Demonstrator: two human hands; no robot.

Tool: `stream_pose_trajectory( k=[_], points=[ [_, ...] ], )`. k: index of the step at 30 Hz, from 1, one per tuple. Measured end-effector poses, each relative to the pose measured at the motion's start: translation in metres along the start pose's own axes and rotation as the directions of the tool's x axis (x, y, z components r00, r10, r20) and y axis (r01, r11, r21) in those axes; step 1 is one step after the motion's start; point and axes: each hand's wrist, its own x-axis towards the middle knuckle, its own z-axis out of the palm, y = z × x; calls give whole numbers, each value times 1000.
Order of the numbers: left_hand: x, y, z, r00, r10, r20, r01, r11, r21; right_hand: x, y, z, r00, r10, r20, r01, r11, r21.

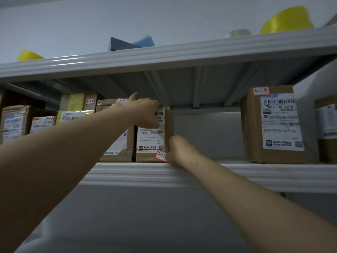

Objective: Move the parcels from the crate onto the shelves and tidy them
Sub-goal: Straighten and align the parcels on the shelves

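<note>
A small brown cardboard parcel [152,141] with a white shipping label and a red-edged sticker stands upright on the grey metal shelf [255,172]. My left hand [144,111] reaches over its top left corner and holds it, fingers curled down across the label. At the parcel's lower right corner my right hand [179,150] grips the edge, just above the shelf lip. Another parcel [118,143] stands touching it on the left. The crate is out of view.
Several more labelled parcels [43,123] fill the shelf to the left. A larger parcel [273,125] stands to the right, with a gap between it and the held one. The upper shelf [164,55] carries yellow tape rolls [286,20] and blue items [131,43].
</note>
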Motion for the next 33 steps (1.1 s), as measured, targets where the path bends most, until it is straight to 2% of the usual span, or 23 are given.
stream_pose_trajectory(
  k=[2, 4, 6, 8, 10, 11, 13, 14, 18, 22, 27, 33],
  points=[
    [2, 9, 0, 997, -43, -69, 38, 997, -67, -9, 4, -9, 999, -9, -54, 10, 1000, 18],
    [5, 26, -3, 982, -81, -170, 30, 960, -280, -19, 14, -22, 984, -36, -177, 45, 998, 45],
    [9, 49, -5, 953, -145, -268, -21, 846, -533, -29, 33, -37, 936, -57, -347, 89, 993, 77],
    [16, 78, -8, 941, -209, -267, -40, 712, -701, -39, 57, -54, 837, -69, -543, 137, 987, 85],
    [26, 109, -8, 962, -237, -135, 6, 512, -859, -50, 81, -72, 738, -37, -674, 142, 985, 102],
    [29, 124, -8, 974, -222, -33, 53, 371, -927, -55, 92, -80, 704, -9, -710, 123, 986, 109],
    [31, 152, -9, 977, -109, 183, 195, 104, -975, -63, 113, -93, 659, 43, -751, 68, 991, 117],
    [29, 165, -9, 965, -38, 261, 262, 38, -964, -66, 123, -99, 652, 64, -755, 44, 991, 123],
    [26, 200, -3, 924, 65, 376, 376, 9, -927, -78, 151, -113, 697, 135, -704, -40, 988, 149],
    [29, 213, 4, 913, 160, 375, 384, -33, -923, -84, 166, -120, 719, 159, -676, -84, 986, 142],
    [26, 216, 6, 903, 185, 389, 402, -37, -915, -85, 174, -122, 735, 191, -650, -123, 981, 149],
    [24, 222, 10, 878, 252, 408, 451, -144, -881, -73, 178, -115, 751, 313, -581, -186, 945, 269]
  ],
)
